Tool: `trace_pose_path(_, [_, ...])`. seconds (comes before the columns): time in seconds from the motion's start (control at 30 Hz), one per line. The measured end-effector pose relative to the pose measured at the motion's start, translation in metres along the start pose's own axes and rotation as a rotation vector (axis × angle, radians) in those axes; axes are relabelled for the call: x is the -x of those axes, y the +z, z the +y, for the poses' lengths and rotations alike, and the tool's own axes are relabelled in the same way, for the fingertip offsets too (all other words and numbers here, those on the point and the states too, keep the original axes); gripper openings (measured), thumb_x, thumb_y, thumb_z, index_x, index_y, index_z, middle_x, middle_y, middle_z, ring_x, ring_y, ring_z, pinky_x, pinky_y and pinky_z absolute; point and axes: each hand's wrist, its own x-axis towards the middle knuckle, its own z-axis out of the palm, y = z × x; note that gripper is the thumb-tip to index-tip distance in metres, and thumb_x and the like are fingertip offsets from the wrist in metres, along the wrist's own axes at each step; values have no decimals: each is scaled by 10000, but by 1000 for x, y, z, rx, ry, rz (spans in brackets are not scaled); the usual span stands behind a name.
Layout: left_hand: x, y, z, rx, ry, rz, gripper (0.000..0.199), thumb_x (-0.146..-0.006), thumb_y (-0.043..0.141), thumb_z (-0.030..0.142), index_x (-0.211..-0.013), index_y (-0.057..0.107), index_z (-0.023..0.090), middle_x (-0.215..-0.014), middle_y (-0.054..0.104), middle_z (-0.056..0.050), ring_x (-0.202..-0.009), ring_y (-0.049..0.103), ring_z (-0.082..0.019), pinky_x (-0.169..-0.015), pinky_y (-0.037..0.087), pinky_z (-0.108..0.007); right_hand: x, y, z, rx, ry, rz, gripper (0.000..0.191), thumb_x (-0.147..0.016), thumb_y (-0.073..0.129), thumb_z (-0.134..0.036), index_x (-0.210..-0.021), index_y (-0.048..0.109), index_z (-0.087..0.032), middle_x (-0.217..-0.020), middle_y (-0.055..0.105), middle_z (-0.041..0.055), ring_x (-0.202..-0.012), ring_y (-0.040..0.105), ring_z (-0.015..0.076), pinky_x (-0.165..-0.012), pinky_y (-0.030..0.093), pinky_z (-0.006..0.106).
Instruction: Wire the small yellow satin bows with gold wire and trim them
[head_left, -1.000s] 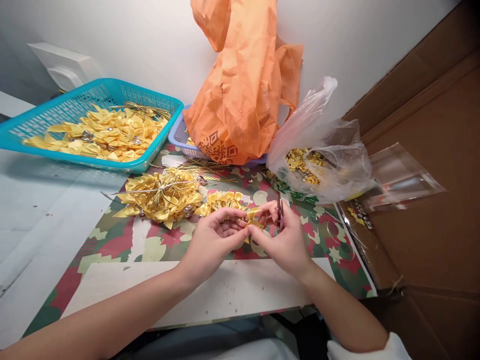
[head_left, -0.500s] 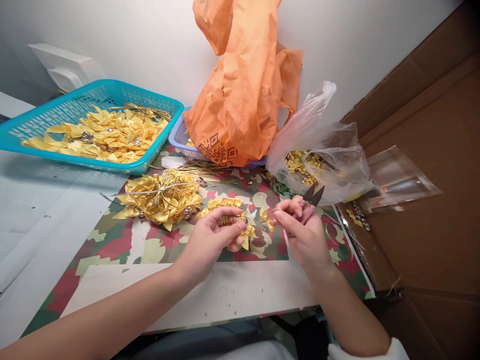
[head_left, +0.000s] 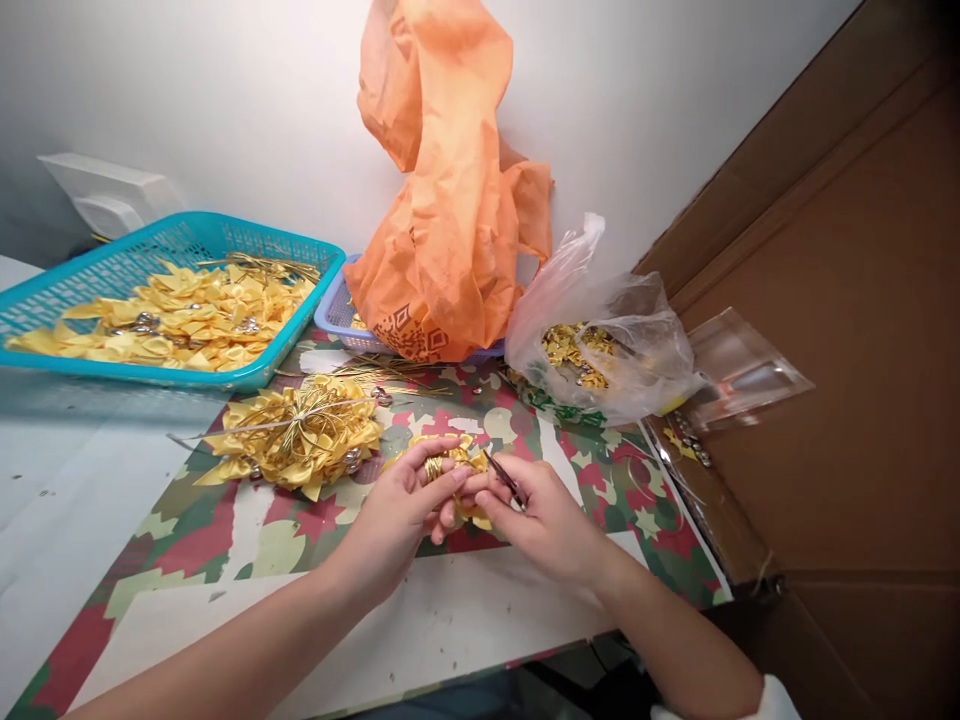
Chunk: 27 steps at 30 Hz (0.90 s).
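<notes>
My left hand point(head_left: 397, 510) is closed on a string of yellow ribbon flowers point(head_left: 469, 450), which is partly hidden behind the fingers. Coils of gold cord point(head_left: 433, 467) show between thumb and forefinger. My right hand point(head_left: 544, 515) meets it from the right, its fingertips touching or nearly touching the left ones. Thread snips point(head_left: 506, 478) with dark blades sit in the right hand, blades tilted up and left. Whether the right fingertips also pinch a flower or cord is hidden. Left of both hands lies a tied bundle of yellow ribbon flowers point(head_left: 307, 435).
A teal basket point(head_left: 225, 378) of yellow ribbon flowers stands at the back left. Behind my hands are an orange bag point(head_left: 442, 270) on a purple basket point(head_left: 337, 322), and loose gold cords point(head_left: 390, 375). A clear plastic bag point(head_left: 637, 350) lies right, beside a cardboard wall point(head_left: 840, 350).
My right hand has moved left with the snips and now meets my left hand. The small yellow flower it held apart is no longer separate in view. The camera view has shifted.
</notes>
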Motion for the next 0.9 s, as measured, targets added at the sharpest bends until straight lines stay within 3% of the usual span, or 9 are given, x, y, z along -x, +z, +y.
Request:
trace_pose_path(0.1, [-3, -2, 1, 40, -2, 21, 558, -681, 826, 352, -1130, 534, 196, -413, 439, 128, -356, 329, -22, -354, 257, -93, -20, -33, 6, -3, 7, 129, 355, -806, 597, -270, -654, 280, -223, -774, 652, 10, -680, 555, 137, -635, 416, 257])
trace_pose_path(0.23, [-3, -3, 1, 102, -35, 21, 480, -688, 817, 285, -1086, 563, 203, -615, 584, 75, -368, 352, -2, -337, 267, -95, -76, -105, 40, 287, 81, 718, 306, -694, 617, -221, -624, 319, -231, -827, 672, 42, -789, 612, 181, -753, 457, 296])
trace_pose_path(0.33, [-3, -3, 1, 144, -55, 4, 390, -722, 781, 224, -1060, 590, 201, -773, 636, 37, -375, 378, 8, -322, 279, -95, -118, -152, 69, 373, 149, 868, 304, -603, 636, -154, -609, 343, -236, -733, 615, 21, -770, 575, 202, -768, 429, 321])
trace_pose_path(0.4, [-2, -2, 3, 167, -71, -3, 333, -762, 739, 182, -1068, 610, 202, -789, 637, 32, -361, 360, 15, -314, 276, -94, -135, -167, 83, 406, 174, 916, 329, -563, 644, -128, -576, 334, -240, -634, 552, -13, -716, 550, 199, -740, 414, 313])
trace_pose_path(0.57, [1, 0, 9, 190, -110, 14, 246, -783, 705, 116, -1022, 692, 174, -799, 669, -2, -325, 236, 42, -299, 234, -99, -145, -167, 87, 414, 89, 997, 319, -603, 617, -120, -544, 327, -241, -558, 516, -25, -637, 507, 163, -699, 398, 283])
trace_pose_path(0.7, [1, -5, 8, 161, -113, -15, 257, -710, 812, 224, -947, 744, 151, -488, 499, 71, -346, 232, 13, -326, 235, -102, -126, -156, 66, 356, -43, 1051, 321, -698, 604, -195, -598, 302, -243, -646, 608, 13, -679, 573, 155, -726, 438, 276])
trace_pose_path(0.77, [2, -7, 7, 130, -105, -36, 338, -676, 845, 299, -973, 751, 168, -437, 442, 86, -362, 279, -2, -349, 261, -103, -110, -143, 51, 297, -99, 1018, 357, -712, 635, -239, -619, 290, -242, -694, 646, 19, -713, 620, 151, -731, 467, 267])
trace_pose_path(0.83, [4, -6, 6, 94, -89, -43, 397, -649, 861, 341, -1001, 752, 194, -555, 566, 45, -402, 373, -11, -371, 310, -114, -90, -122, 34, 144, -184, 925, 422, -681, 705, -261, -602, 292, -237, -696, 654, 11, -738, 644, 157, -738, 487, 275])
trace_pose_path(0.9, [7, -2, 6, 53, -66, -34, 427, -632, 868, 357, -1015, 751, 209, -811, 673, -16, -491, 495, -35, -402, 380, -138, -69, -95, 16, 6, -217, 793, 455, -659, 760, -267, -569, 315, -227, -687, 652, 0, -733, 640, 155, -730, 495, 280])
